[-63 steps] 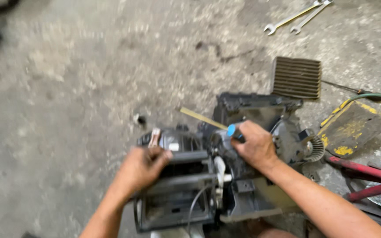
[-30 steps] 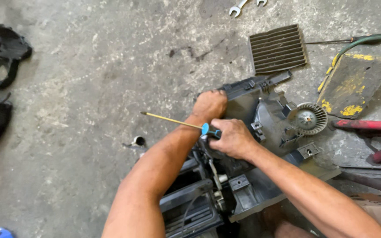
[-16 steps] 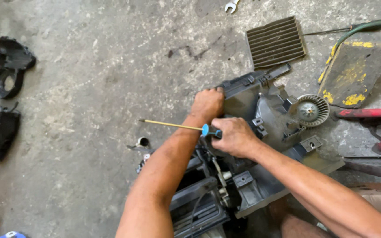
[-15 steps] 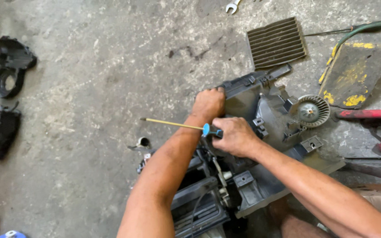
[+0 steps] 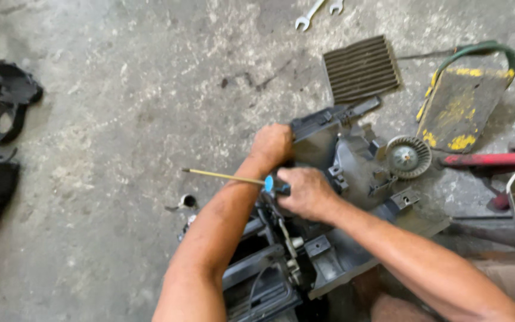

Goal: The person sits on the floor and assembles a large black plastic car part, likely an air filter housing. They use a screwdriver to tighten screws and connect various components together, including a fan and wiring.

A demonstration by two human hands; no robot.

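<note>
My left hand (image 5: 273,145) is gripping the top edge of the black plastic blower housing (image 5: 353,179), fingers curled shut over its rim. My right hand (image 5: 306,192) is closed around a screwdriver (image 5: 233,177) w/ a blue handle; the thin brass-coloured shaft is sticking out leftward, crossing over my left forearm, tip hanging free over bare concrete.

Vs. a couple sec ago: the left hand has come off the lower front section and is now up on the far rim, and the whole housing is sitting tilted more diagonally. Over the last half sec nothing much is shifting – both hands are holding the same spots. I'm reading that as bracing the case, not turning a screw; the driver tip isn't on any fastener.

Outward: the round fan wheel (image 5: 408,157) is sitting just right of the housing, the ribbed cabin filter (image 5: 362,68) beyond it, a yellow-stained board (image 5: 460,107) w/ a green hose further right, a red bar (image 5: 484,159) near that. Two wrenches (image 5: 317,9) at the top edge. A small clamp ring (image 5: 186,201) lies near my left elbow. Black plastic parts (image 5: 1,107) well apart, far left.

Open room: mostly left + up-left, a wide stretch of concrete floor (image 5: 120,89). Right side is crowded.
</note>
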